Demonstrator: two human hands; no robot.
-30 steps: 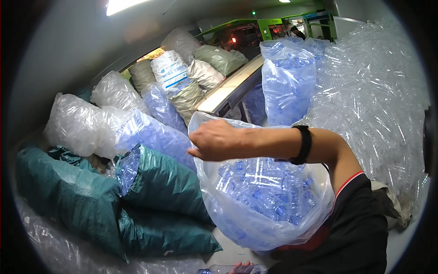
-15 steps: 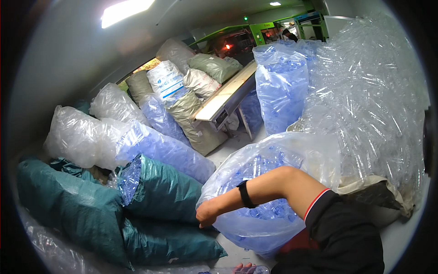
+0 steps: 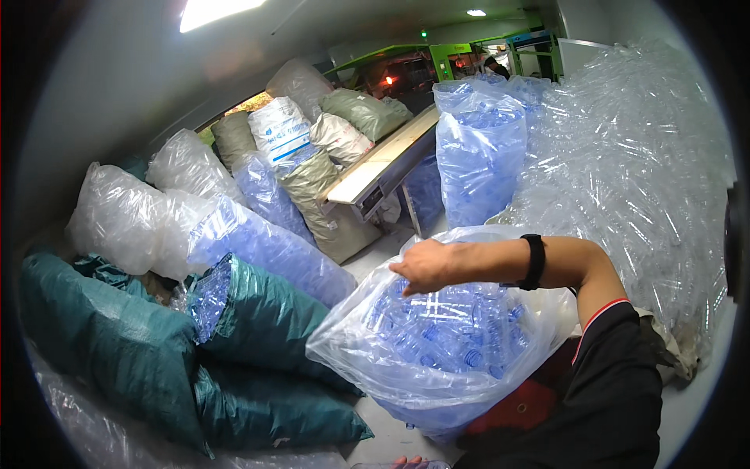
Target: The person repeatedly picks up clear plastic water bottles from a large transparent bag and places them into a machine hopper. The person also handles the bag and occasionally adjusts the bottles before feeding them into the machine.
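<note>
In front of me stands a large translucent plastic bag (image 3: 422, 402) with its mouth wide open, full of clear bluish plastic bottles (image 3: 445, 332). My right hand (image 3: 426, 266), a black band on its wrist, reaches across the mouth. Its fingers are closed on the bag's rim at the far left side. Only the fingertips of my left hand (image 3: 410, 463) show at the bottom edge, curled over a clear plastic bottle (image 3: 437, 465). Most of that hand and bottle lies out of view.
Dark green sacks (image 3: 117, 328) lie to the left, beside translucent filled bags (image 3: 117, 219). Behind stands a long narrow table (image 3: 383, 164) near stacked sacks (image 3: 281, 129). An upright bag of bottles (image 3: 480, 172) and a tall heap of clear bottles (image 3: 625, 172) rise on the right. A person (image 3: 496, 66) is far back.
My right hand has moved up and right from the bag's left edge to its far rim. The bag's mouth now spreads farther left, showing more bottles. My left fingertips have sunk slightly lower.
</note>
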